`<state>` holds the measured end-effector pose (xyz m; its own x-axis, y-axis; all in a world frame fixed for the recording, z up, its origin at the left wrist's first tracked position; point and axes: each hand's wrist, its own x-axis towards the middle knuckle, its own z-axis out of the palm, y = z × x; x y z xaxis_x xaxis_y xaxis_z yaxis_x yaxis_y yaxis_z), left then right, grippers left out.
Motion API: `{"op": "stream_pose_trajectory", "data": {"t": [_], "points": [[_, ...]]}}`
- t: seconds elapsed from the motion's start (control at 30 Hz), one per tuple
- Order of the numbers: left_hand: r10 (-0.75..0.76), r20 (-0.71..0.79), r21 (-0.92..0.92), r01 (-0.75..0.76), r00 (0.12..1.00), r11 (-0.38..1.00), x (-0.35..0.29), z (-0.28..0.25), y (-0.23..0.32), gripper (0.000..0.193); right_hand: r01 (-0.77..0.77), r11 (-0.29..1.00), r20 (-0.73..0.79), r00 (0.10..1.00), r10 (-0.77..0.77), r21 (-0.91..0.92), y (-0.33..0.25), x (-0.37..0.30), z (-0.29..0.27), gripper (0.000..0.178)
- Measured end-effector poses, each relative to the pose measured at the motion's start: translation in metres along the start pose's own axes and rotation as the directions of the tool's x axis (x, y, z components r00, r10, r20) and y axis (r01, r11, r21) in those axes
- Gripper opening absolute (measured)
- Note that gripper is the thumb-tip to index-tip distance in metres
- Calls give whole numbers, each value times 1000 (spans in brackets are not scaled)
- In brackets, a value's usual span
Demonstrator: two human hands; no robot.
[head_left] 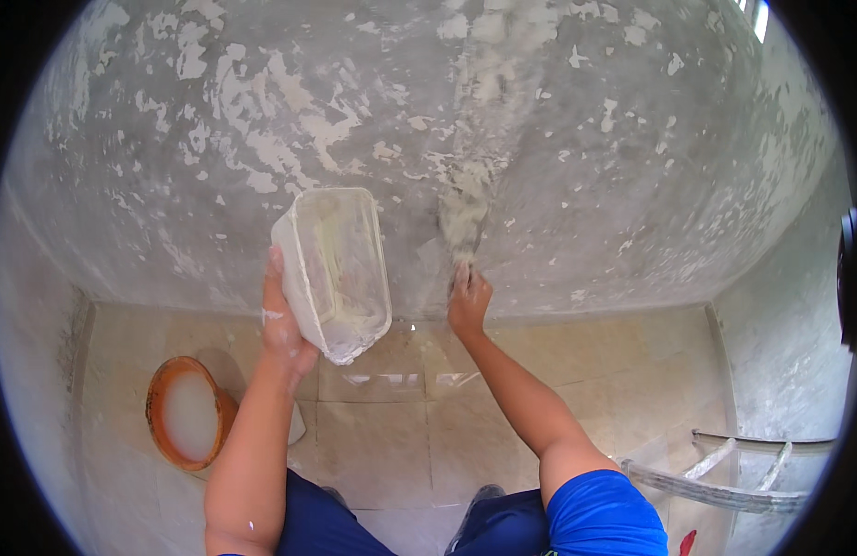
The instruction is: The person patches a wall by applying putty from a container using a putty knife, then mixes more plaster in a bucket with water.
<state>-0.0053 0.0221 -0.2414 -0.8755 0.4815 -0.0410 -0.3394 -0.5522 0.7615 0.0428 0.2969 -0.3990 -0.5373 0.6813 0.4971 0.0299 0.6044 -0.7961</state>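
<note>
Right up against the wall point(558, 139), that's where both your hands are. The wall is grey, rough and patchy, with whitish flakes all over it. Your right hand point(468, 301) is wrapped shut around the handle of a scraper point(463, 227). The fingers are curled tight together and the blade is pressed flat on the wall just above your knuckles. The blade is smeared with pale filler, and a streak of the same stuff runs up the wall above it.

Your left hand point(282, 324) holds a clear plastic tub point(334, 269) from underneath and on its left side, thumb up along the rim. I can't really tell how the other fingers sit, since the tub hides them. The tub is tilted, open side facing you, with a bit of whitish paste stuck in the bottom end. It's just left of the scraper, close but not touching.

Down on the tiled floor point(558, 361), to your left, there's an orange bucket point(183, 412) with milky white liquid in it. At the lower right you can see a metal ladder point(725, 477) near the side wall.
</note>
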Motion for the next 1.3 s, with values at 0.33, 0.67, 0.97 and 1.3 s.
{"op": "stream_pose_trajectory", "data": {"t": [0.33,0.67,0.97,1.3], "points": [[11,94,-40,-7,996,999,5,9,-15,81,-33,910,259,954,152,-413,155,-129,11,36],[33,6,43,-33,999,999,-3,9,-6,78,125,992,50,991,-123,-30,78,-73,17,31],[46,-13,1,-46,999,999,7,7,-7,75,-389,843,328,794,512,-373,137,-126,9,56],[-43,287,-179,98,957,979,-3,-12,6,74,-121,992,647,760,67,40,95,-128,0,41]]}}
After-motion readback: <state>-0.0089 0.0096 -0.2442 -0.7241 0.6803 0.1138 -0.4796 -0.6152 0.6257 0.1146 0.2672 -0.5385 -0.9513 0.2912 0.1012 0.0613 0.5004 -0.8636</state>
